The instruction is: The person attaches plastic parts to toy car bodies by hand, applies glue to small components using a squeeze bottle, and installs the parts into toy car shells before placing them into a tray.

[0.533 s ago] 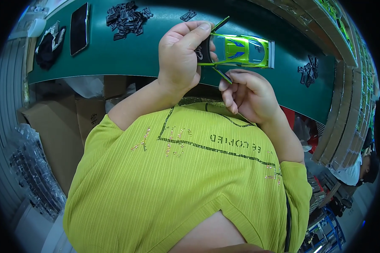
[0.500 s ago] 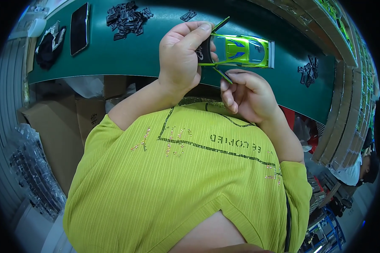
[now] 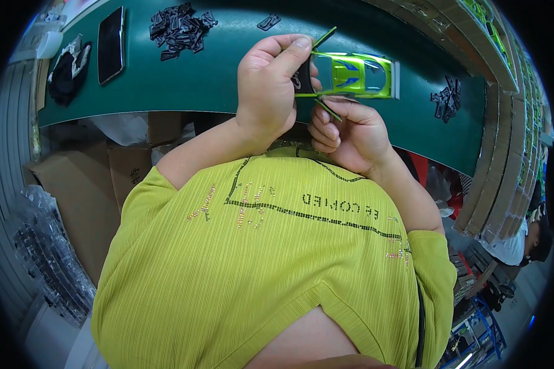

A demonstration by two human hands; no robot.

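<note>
A bright green toy car with blue markings lies level over the table, its two doors swung outward. My left hand is closed around its black front end, the thumb on top and fingertips showing beyond the body. The far door sticks out beside my left thumb. My right hand pinches the near door between thumb and fingers, the other fingers curled in. Whether a small part is also in that pinch is hidden.
On the green table lie a heap of small black plastic parts, a few loose parts, a smaller pile, a phone and a dark cloth bundle. Cardboard trays line the right. A person is behind them.
My right hand has shifted slightly left and up along the near door, its fingers curling more. My left hand has moved a little to the right at the car's front.
</note>
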